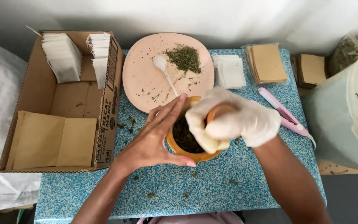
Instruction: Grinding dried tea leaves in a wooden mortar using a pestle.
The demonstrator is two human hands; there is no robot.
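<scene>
Head camera, looking down: an orange bowl (187, 151) of dark green dried leaves stands near the middle of the blue speckled table (212, 186). The bare left hand (154, 139) lies flat against the bowl's left side, fingers straight and spread, bracing rather than gripping it. The right hand (233, 120), in a white glove, is clenched over the bowl's top around something I cannot make out (the frame blurs there). Toward the far edge sits a pink plate (146, 79) carrying a white spoon (162, 66) and a small heap of dried herb (184, 58). Right of the plate are white tea bags (230, 71), brown sachets (267, 63) and a pink sealer tool (284, 113). A cardboard box (106, 120) with more bags and sachets covers the left edge.
</scene>
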